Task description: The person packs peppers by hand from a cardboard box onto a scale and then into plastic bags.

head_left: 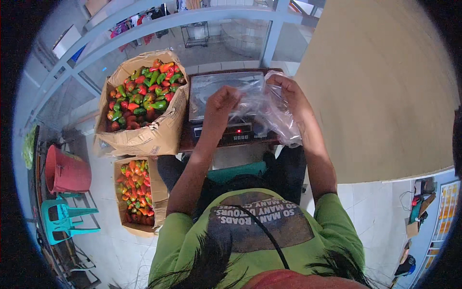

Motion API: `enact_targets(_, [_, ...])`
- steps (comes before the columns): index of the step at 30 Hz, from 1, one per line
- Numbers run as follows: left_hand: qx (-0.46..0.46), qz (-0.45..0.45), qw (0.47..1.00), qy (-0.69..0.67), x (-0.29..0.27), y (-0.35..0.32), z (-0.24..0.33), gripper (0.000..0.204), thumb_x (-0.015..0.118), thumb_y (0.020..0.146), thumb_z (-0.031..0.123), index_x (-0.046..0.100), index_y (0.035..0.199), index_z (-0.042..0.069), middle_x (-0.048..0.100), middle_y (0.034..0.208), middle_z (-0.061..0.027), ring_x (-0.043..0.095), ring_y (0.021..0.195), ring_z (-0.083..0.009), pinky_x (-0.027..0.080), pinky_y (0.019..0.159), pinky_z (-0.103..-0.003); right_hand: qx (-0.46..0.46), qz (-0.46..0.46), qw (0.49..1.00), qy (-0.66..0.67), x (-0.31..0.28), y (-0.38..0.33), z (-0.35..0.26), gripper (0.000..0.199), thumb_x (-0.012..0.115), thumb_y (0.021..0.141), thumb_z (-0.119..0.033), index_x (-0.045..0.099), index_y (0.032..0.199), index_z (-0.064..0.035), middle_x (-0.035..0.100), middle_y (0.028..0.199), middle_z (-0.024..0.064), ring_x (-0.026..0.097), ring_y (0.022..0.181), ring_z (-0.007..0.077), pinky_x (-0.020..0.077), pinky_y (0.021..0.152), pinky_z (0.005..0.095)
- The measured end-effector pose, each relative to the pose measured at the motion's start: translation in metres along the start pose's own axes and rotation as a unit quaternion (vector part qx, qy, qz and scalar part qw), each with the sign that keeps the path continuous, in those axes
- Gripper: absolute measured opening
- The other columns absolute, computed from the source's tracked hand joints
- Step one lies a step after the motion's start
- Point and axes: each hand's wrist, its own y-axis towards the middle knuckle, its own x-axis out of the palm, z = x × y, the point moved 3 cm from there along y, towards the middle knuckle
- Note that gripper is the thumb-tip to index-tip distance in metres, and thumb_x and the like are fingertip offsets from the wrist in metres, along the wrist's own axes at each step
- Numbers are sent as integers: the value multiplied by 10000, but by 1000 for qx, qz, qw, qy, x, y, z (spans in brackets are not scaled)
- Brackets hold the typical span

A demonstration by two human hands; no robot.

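Head view: left hand (222, 100) and right hand (288, 89) grip clear bag (269, 111) (above scale (211, 91)).

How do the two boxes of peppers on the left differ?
The upper box sits higher, beside the scale, while the lower box stands on the floor by the person's leg. The upper box looks bigger and is heaped to the brim; the lower box looks narrower. The upper box shows many green peppers among the red; the lower box looks mostly red and orange. Both are open brown cardboard boxes.
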Motion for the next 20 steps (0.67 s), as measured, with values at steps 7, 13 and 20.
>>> enact_targets(7, [-4,105,986,-131,-4,0,14,150,513,843,212,525,802,68,514,710,21,466,594,-62,372,550,-202,63,-186,980,-24,1,-11,26,252,642,735,-182,565,908,-15,578,825,-2,509,761,89,409,695,240])
enact_targets(13, [31,122,984,-125,-4,2,16,184,486,855,268,510,814,90,454,700,41,410,589,-56,333,534,-208,28,-185,952,-241,-7,-24,34,210,639,733,-198,596,766,5,613,682,79,551,638,135,429,612,292])
enact_targets(20, [99,174,967,-155,-26,13,11,192,500,855,272,522,830,83,464,677,55,413,561,-43,328,496,-196,63,-142,888,-433,-62,-52,64,156,618,744,-145,616,845,-25,617,736,85,551,651,170,417,650,267])
